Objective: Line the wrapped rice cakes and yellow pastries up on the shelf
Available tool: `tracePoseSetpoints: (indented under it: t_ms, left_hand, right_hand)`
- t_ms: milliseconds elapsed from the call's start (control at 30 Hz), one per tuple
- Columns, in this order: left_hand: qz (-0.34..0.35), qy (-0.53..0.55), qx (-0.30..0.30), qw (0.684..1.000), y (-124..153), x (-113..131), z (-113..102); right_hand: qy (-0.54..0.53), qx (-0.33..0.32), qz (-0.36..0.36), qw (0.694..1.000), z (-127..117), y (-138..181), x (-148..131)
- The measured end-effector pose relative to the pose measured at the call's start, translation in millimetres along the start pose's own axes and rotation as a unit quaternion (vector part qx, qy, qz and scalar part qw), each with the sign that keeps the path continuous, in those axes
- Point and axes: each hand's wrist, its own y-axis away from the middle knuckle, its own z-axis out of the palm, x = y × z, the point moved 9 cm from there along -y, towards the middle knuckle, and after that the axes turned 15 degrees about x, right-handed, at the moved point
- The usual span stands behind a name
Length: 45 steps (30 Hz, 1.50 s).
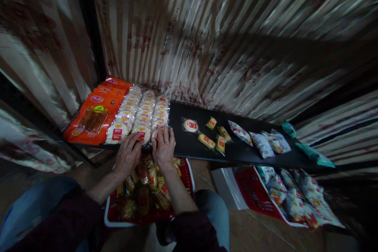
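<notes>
Rice crackers in clear wrappers (144, 116) lie overlapped in three rows on the black shelf (183, 145). My right hand (164, 147) rests with outstretched fingers on the front packet of the rightmost row, covering much of it. At the front of the middle row, the fingertips of my left hand (129, 155) touch the edge of a packet, fingers stretched forward. Its thumb is partly hidden. Left of the rows are overlapping orange snack bags (96, 114). One single round cracker packet (190, 125) lies apart to the right.
Several small yellow snack packs (206, 141), white pouches (261, 144) and green packets (314, 154) lie along the shelf. Below my arms stands a red basket (191, 173) holding yellow packs. Another red basket (256, 197) with bags stands at right. Striped curtains (206, 47) hang behind.
</notes>
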Motion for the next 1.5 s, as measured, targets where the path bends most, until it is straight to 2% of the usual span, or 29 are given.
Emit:
tracePoseSetpoints:
  t_ms: [100,433,767,1167,1500]
  left_hand:
    - [0.002,-0.001,0.000,1.000,-1,0,0]
    - [-0.013,0.005,-0.012,1.000,-3,-3,3]
    - [-0.009,-0.002,0.000,1.000,-5,-2,5]
    - [-0.006,0.008,-0.022,1.000,10,-2,9]
    - [-0.007,0.020,-0.037,0.999,10,-1,13]
  right_hand:
    - [-0.001,-0.020,0.001,1.000,7,1,1]
    - [-0.001,-0.028,-0.013,1.000,9,-2,-2]
    - [0.018,-0.046,-0.015,0.999,16,-3,0]
    - [0.018,-0.032,-0.030,0.999,15,-1,2]
    - [0.018,-0.059,-0.034,0.998,15,-3,-1]
